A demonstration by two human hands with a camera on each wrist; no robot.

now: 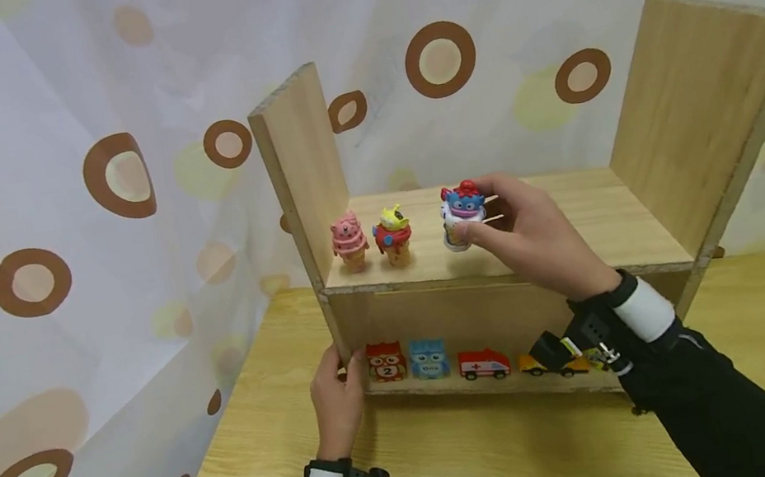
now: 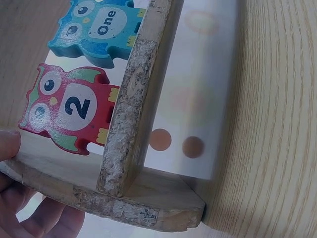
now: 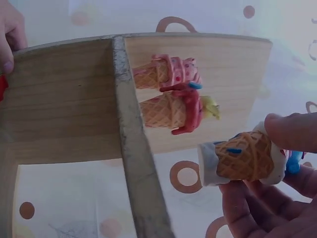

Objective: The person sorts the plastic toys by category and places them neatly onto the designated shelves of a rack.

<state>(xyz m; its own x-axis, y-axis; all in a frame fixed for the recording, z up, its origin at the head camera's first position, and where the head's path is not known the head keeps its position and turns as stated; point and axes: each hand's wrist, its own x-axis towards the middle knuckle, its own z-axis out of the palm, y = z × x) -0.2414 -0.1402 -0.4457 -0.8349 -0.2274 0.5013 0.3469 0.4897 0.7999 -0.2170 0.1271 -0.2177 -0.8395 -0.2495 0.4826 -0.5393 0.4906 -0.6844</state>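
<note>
My right hand (image 1: 531, 227) holds an ice-cream-cone figurine (image 1: 463, 213) with a blue face and red top, pinched between thumb and fingers over the upper shelf (image 1: 574, 216). In the right wrist view the cone figurine (image 3: 242, 157) lies sideways in the fingers, its white base towards the shelf edge. To its left on that shelf stand a yellow-and-red cone figurine (image 1: 394, 238) and a pink cone figurine (image 1: 350, 242). My left hand (image 1: 337, 404) grips the shelf's left side panel (image 2: 89, 198) low down, thumb inside and fingers outside.
On the lower level stand a red owl block (image 1: 386, 362) marked 2, a blue owl block (image 1: 429, 359) marked One, a red-and-white ambulance (image 1: 483, 364) and a yellow vehicle (image 1: 532, 365) partly behind the right wrist. The wooden unit stands on a wood-grain table (image 1: 252, 459) before a patterned cloth (image 1: 170, 38).
</note>
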